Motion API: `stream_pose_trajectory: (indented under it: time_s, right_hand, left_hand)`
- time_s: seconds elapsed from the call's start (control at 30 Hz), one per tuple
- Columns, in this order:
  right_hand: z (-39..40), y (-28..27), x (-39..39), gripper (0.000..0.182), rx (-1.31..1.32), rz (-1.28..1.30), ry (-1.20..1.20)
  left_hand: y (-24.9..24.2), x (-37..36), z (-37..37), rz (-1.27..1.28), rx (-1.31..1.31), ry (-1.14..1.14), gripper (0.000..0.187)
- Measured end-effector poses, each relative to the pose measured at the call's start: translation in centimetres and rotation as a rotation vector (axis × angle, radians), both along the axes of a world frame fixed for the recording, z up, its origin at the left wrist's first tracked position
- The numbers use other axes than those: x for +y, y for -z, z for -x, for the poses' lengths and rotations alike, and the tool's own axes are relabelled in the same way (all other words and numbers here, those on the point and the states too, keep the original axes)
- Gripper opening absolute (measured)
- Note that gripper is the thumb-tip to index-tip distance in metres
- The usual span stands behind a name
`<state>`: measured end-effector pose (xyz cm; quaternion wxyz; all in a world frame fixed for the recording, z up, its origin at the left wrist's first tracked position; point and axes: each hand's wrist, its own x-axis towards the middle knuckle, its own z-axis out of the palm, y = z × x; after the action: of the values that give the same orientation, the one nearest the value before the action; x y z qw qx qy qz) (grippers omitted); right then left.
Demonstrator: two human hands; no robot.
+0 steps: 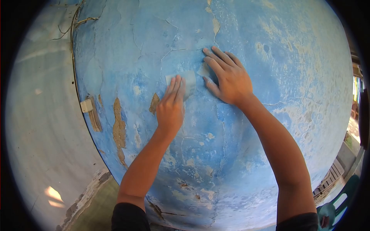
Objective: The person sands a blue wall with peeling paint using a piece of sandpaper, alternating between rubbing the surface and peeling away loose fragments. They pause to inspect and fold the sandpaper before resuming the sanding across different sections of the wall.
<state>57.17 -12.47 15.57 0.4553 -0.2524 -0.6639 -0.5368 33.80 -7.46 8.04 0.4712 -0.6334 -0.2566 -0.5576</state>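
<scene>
My left hand presses a pale sheet, perhaps sandpaper, flat against the blue wall, its fingers together over the sheet's left part. To the right and slightly higher, my right hand lies on the wall with its fingers spread. A second small pale piece shows between its thumb and index finger, partly hidden by the palm. The paint around both hands is cracked and worn. A bare brown patch lies just left of my left hand, and a longer one farther left.
A white electrical box sits at the wall's left corner, with a cable running up from it. A paler wall stands at the left. Bottom right are a green plastic chair and a slatted crate.
</scene>
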Motion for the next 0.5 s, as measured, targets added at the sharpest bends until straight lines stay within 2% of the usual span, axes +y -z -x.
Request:
stream_pose_trajectory:
  time_s: [0.1,0.2,0.23,0.3,0.43,0.5]
  right_hand:
    - [0.0,0.3,0.0,0.048,-0.005,0.011,0.017]
    - [0.0,0.0,0.1,0.047,-0.004,0.005,0.026]
    - [0.0,0.1,0.2,0.046,-0.001,0.005,0.03]
    - [0.0,0.4,0.1,0.044,-0.02,-0.001,0.036]
    - [-0.3,0.3,0.3,0.036,-0.072,-0.02,0.061]
    - [-0.2,0.4,0.2,0.033,-0.083,-0.015,0.056]
  left_hand:
    - [-5.2,-0.9,0.1,0.02,-0.086,0.024,0.044]
    - [-5.3,-0.7,-1.8,0.054,-0.201,0.094,0.047]
    - [-3.8,-0.3,-2.4,0.06,-0.196,0.088,0.047]
    - [0.5,0.2,-2.8,-0.126,0.053,0.078,0.046]
    - [-2.7,-0.3,1.2,-0.066,0.174,0.017,0.05]
    - [-3.4,-0.2,1.5,-0.03,0.074,0.0,0.053]
